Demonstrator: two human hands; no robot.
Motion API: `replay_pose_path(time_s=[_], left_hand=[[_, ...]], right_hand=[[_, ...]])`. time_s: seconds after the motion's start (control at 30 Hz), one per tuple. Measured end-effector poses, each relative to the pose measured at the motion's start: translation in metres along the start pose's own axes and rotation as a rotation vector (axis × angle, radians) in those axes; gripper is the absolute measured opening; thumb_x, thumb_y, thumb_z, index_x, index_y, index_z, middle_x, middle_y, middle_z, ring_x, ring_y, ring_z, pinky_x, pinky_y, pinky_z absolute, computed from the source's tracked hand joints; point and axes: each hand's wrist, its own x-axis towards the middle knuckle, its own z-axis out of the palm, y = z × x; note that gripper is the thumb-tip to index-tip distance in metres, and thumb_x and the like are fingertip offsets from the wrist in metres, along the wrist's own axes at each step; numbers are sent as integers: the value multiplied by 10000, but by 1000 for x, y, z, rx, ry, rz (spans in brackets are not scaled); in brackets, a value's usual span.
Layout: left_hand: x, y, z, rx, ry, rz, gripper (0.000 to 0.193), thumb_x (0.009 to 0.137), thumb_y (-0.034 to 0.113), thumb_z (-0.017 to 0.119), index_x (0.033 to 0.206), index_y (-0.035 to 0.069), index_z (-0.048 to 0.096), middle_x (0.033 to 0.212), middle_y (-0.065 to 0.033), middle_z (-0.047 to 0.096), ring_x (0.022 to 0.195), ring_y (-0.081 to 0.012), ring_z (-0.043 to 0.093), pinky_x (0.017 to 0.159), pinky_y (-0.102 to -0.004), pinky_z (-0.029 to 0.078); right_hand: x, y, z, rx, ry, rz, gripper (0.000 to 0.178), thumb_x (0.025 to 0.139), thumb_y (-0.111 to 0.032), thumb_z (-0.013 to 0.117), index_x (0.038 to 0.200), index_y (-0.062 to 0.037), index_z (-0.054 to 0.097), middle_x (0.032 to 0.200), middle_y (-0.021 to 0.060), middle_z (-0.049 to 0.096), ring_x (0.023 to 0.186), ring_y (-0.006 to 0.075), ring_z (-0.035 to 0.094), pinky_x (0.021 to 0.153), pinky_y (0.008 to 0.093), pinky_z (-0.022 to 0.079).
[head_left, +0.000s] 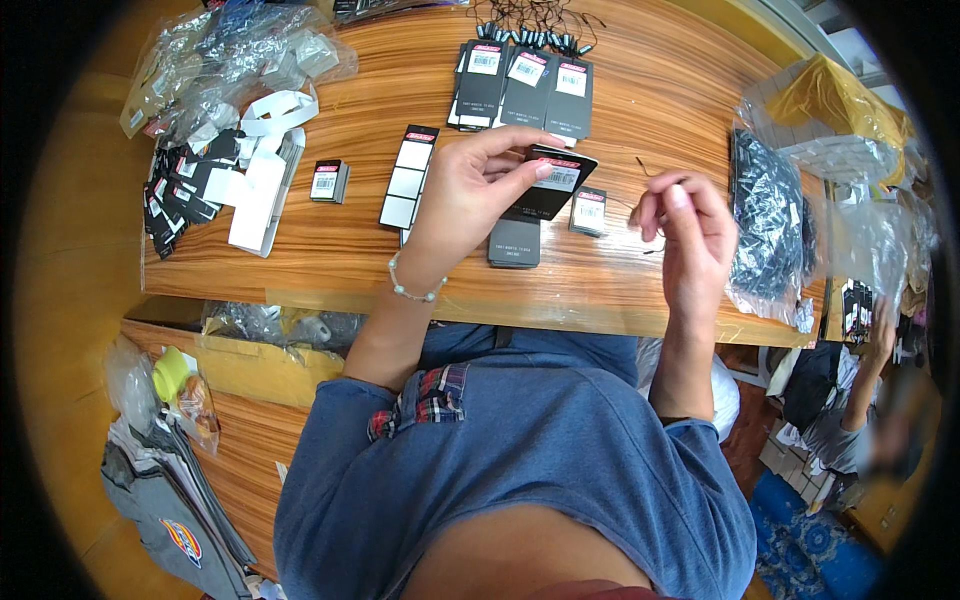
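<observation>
My left hand (485, 178) grips a black hang tag (530, 206) with a white barcode sticker and a red band, tilted up above the table. To its right, the fingers of my right hand (692, 225) are pinched together on a thin black string (643, 166), whose ends stick out past the fingertips. Beneath the raised tag lies a stack of dark grey tags (514, 250). Between my hands sits a small pile of stickered tags (588, 214). Left of my left wrist is a long black strip of cards with white panels (399, 197).
Finished-looking stacks of strung tags (522, 95) lie at the back. A small tag stack (329, 182), loose white and black cards (264, 190) and plastic bags (235, 65) are at left. A bag of black strings (768, 215) stands at right. Another person's arm (868, 375) shows far right.
</observation>
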Motion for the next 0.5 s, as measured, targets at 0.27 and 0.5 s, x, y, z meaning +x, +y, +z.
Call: replay_pose_path(time_s=[0.27, 0.5], left_hand=[[-4, 5, 9, 60, 180, 175, 206, 764, -33, 638, 954, -2, 566, 862, -60, 632, 800, -103, 618, 713, -208, 508], [-3, 3, 11, 99, 210, 264, 169, 766, -42, 627, 925, -9, 581, 860, -52, 630, 800, -106, 618, 724, -224, 518]], right_hand=[[10, 19, 33, -696, 8, -142, 161, 819, -105, 558, 712, 12, 588, 577, 75, 529, 493, 136, 471, 467, 266, 364], [18, 16, 42, -812, 11, -273, 155, 754, -103, 557, 651, 12, 546, 531, 127, 476, 448, 226, 462, 440, 327, 350]])
